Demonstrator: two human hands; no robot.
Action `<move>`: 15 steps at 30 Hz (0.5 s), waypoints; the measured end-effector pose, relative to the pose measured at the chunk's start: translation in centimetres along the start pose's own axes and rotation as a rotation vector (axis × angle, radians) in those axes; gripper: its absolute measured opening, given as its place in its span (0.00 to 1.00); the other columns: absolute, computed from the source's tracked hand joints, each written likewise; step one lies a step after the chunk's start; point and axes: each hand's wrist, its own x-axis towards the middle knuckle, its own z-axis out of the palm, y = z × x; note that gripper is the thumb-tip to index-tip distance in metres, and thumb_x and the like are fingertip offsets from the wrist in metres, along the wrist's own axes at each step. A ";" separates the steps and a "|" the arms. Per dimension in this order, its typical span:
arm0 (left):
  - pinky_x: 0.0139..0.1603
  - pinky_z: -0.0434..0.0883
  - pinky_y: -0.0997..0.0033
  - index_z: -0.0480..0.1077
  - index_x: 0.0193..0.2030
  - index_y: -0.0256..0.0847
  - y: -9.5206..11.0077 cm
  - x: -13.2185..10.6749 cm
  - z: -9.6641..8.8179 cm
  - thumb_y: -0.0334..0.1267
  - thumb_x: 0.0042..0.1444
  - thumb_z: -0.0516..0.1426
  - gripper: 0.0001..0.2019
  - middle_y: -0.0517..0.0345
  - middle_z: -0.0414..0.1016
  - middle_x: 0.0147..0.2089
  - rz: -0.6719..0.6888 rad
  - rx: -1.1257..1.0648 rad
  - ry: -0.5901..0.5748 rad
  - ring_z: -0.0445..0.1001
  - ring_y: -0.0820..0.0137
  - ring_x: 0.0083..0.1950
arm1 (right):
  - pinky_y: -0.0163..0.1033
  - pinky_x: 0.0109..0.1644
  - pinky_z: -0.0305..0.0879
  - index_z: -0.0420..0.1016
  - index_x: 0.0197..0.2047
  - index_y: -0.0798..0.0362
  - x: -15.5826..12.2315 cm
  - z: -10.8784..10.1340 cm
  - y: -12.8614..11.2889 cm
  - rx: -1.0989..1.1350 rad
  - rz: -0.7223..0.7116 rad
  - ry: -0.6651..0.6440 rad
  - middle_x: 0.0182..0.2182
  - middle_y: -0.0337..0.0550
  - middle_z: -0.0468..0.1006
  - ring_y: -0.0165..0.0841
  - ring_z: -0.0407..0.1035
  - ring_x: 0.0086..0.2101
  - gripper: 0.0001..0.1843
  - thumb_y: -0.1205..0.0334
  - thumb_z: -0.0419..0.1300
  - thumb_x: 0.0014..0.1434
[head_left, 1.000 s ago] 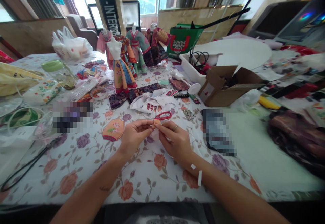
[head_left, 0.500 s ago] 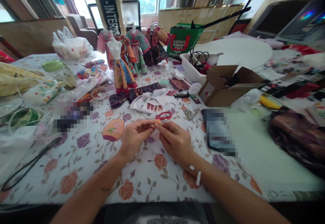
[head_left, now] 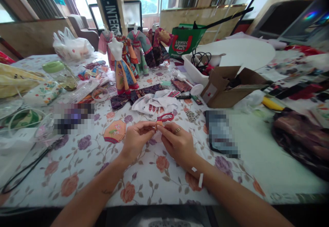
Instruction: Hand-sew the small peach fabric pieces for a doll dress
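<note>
Over the middle of the table, my left hand [head_left: 136, 138] and my right hand [head_left: 179, 140] meet at the fingertips. Both pinch a small piece of orange fabric [head_left: 159, 123], mostly covered by the fingers. Just beyond them lie scissors with red handles [head_left: 167, 117], their blades out of sight. To the left of my left hand, an orange fabric panel [head_left: 114, 131] with a flower motif and a dark red border lies flat. White cloth [head_left: 154, 103] with red print is bunched up behind the scissors. Several small metallic beads [head_left: 192, 115] lie beyond my right hand.
A white doll mannequin [head_left: 116, 50] in an orange and blue skirt stands at the back, with other dressed figures behind. An open cardboard box [head_left: 218, 91] and a white bin [head_left: 195, 71] are back right. A pixelated phone-like object [head_left: 221, 132] lies right; a lidded jar [head_left: 61, 74] stands left.
Hardly anything differs. My fingers have shifted very slightly around the orange fabric, and both hands keep their place.
</note>
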 end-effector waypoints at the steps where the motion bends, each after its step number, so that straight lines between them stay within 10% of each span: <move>1: 0.40 0.74 0.71 0.77 0.40 0.39 0.0 0.0 0.0 0.33 0.48 0.63 0.11 0.53 0.81 0.40 -0.002 0.001 0.003 0.77 0.67 0.40 | 0.35 0.30 0.68 0.77 0.49 0.48 0.0 0.0 0.0 0.000 0.001 -0.001 0.35 0.46 0.77 0.32 0.72 0.30 0.17 0.70 0.53 0.60; 15: 0.41 0.73 0.72 0.76 0.39 0.39 -0.1 0.0 0.0 0.31 0.50 0.62 0.08 0.54 0.79 0.40 0.064 0.005 -0.012 0.76 0.69 0.40 | 0.36 0.32 0.69 0.77 0.46 0.54 0.0 0.1 -0.1 -0.009 -0.005 -0.016 0.36 0.49 0.78 0.34 0.73 0.33 0.15 0.70 0.52 0.60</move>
